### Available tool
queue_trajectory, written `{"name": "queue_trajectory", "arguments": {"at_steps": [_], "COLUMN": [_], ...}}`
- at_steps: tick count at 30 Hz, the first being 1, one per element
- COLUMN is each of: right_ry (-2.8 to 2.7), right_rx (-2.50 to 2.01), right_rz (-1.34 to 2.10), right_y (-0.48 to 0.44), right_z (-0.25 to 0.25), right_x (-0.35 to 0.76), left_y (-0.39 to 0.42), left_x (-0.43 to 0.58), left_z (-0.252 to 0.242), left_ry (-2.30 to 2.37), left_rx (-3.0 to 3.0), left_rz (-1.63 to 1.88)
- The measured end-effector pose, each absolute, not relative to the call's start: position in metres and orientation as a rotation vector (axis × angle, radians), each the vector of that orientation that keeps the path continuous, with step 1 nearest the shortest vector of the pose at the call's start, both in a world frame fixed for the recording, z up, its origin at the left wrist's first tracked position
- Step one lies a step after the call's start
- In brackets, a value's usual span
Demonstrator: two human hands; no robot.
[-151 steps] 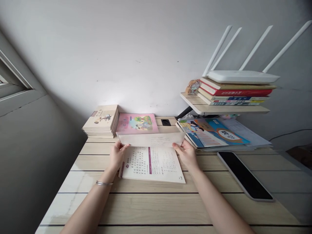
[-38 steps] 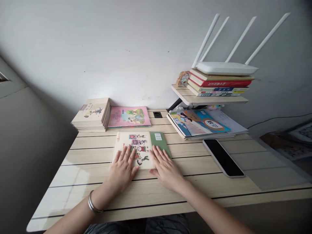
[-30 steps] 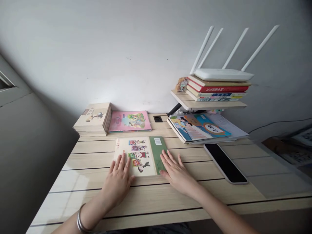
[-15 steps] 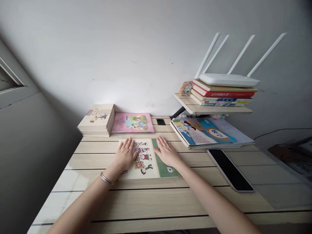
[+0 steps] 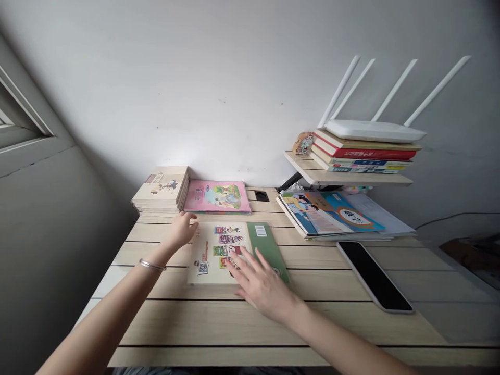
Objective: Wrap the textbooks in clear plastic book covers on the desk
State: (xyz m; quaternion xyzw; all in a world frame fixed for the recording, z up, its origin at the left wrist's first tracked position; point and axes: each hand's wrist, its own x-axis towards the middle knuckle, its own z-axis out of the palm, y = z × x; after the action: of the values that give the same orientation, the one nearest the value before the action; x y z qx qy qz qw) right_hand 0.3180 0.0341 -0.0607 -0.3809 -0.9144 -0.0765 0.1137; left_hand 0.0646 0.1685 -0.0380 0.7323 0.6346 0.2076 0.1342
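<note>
A cream and green book (image 5: 211, 245) lies flat on the wooden table, its barcode and rows of small coloured pictures facing up. My right hand (image 5: 261, 281) is spread over its lower right part, fingers apart, holding nothing. By the book's upper left corner is my left hand (image 5: 183, 229), with a bracelet on the wrist. Its fingers are bent and partly apart; nothing shows between them. Just beyond that hand are a stack of cream books (image 5: 162, 190) and a pink book (image 5: 219, 197).
A black phone (image 5: 375, 276) lies on the table (image 5: 219, 328) at the right. Behind it are blue-covered books (image 5: 332, 213). Above them, a small shelf (image 5: 312, 174) holds stacked books and a white router (image 5: 375, 130). A black socket (image 5: 261, 196) sits near the wall.
My left hand has moved off the book's cover to its upper left corner. My right hand has slid down and toward me over the cover. The view has shifted slightly left.
</note>
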Motion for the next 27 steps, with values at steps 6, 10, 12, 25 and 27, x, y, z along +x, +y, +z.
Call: {"name": "queue_trajectory", "arguments": {"at_steps": [6, 10, 12, 25, 27], "right_ry": [-2.753, -2.786, -2.806, -2.697, -2.628], "right_rx": [-0.994, -0.939, -0.905, -0.744, -0.754], "right_rz": [-0.471, -0.581, -0.610, -0.429, -0.320], "right_y": [0.024, 0.024, 0.024, 0.013, 0.011], "right_z": [-0.075, -0.074, -0.074, -0.074, -0.073], "right_x": [0.304, 0.306, 0.309, 0.346, 0.348], "left_y": [0.185, 0.203, 0.213, 0.172, 0.154], "left_x": [0.110, 0.133, 0.137, 0.083, 0.082], "left_z": [-0.015, -0.009, -0.005, 0.001, -0.009], "left_ry": [1.525, 1.489, 1.480, 0.913, 0.828], "left_rx": [2.205, 2.120, 2.050, 1.177, 0.936], "left_rz": [0.326, 0.129, 0.028, 0.152, 0.256]}}
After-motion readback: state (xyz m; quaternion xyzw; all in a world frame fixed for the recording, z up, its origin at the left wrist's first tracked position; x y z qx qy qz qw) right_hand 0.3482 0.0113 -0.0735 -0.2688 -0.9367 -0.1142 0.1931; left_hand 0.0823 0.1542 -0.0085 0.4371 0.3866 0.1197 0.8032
